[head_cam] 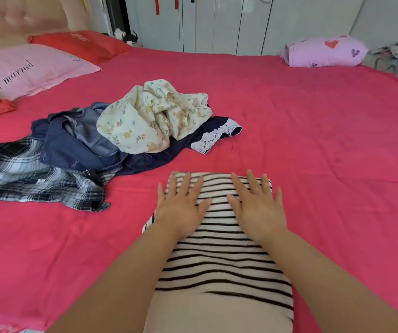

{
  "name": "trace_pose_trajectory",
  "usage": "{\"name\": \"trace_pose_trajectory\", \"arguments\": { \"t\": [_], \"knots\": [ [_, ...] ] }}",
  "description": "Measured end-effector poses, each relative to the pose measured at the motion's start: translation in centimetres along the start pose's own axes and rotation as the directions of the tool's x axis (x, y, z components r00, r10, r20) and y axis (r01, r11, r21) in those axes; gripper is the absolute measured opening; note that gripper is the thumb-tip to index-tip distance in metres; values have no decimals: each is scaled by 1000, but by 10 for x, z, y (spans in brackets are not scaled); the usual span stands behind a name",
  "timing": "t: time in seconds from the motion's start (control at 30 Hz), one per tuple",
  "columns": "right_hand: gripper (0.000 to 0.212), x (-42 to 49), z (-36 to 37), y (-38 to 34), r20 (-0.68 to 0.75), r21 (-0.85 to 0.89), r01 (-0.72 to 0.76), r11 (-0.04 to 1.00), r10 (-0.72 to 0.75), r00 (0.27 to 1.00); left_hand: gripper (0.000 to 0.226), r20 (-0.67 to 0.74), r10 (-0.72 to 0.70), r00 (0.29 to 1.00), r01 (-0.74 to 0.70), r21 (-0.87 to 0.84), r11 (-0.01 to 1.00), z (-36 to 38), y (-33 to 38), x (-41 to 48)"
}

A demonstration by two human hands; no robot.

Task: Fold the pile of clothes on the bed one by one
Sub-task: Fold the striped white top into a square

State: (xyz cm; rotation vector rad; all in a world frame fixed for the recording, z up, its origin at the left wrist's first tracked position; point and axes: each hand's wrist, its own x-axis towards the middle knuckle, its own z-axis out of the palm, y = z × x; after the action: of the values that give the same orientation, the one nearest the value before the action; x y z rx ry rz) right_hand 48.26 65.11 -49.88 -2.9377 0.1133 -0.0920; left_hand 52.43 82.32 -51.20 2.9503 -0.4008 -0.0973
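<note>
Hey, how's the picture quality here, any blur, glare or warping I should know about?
Head view: even light, only soft shadows under the left hand and right hand on the striped garment; the headboard and far right edge smear with blur; the wardrobe doors show pale glare and lean from wide-angle warping.
</note>
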Motion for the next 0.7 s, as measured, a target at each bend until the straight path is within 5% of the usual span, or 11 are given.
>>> {"name": "trace_pose_trajectory", "arguments": {
  "t": [0.13, 0.4, 0.53, 0.7],
  "knots": [
    [58, 10, 37, 19, 58, 59, -122, 991, 118, 991, 64, 64, -43, 997, 45, -27, 999, 31, -10, 15],
    [57, -8, -8, 11, 289, 142, -104, 984, 59, 956, 60, 132, -25, 991, 34, -67, 997, 1, -4, -2],
    [62, -85, -2, -6, 230, 150, -19, 988, -16, 973, 62, 33, -43, 999, 46, -119, 992, 2, 2, -48],
    [52, -131, 19, -19, 108, 28, 18, 999, -21, 994, 63, -36, -54, 998, 56, 39, 998, 23, 7, -102]
  ]
}}
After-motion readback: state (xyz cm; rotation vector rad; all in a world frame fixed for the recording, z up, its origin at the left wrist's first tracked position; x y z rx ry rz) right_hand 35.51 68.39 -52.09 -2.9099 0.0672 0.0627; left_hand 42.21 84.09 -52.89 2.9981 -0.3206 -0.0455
